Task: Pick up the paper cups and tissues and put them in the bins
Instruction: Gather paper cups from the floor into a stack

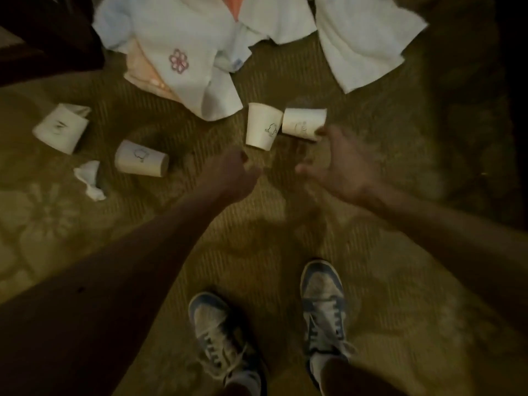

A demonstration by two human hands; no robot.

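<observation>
Left hand [238, 174], right hand [340, 164] just short of two side-by-side paper cups [261, 127]

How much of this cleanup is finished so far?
Nothing looks done; no bin shows. The right hand, open, reaches for one cup; the left hand is an empty fist. Three cups, a flattened cup and the crumpled tissue lie on the carpet.

- the left arm [120, 261] reaches forward from the lower left, bare and nearly straight.
- the left hand [235, 172] is balled into a fist, back of the hand up, with nothing seen in it.
- the right arm [445, 224] comes in from the right edge, also bare.
- the right hand [340, 164] is blurred, palm down, its fingers [323, 132] spread, and it holds nothing.
- the two hands are near each other but apart.
</observation>
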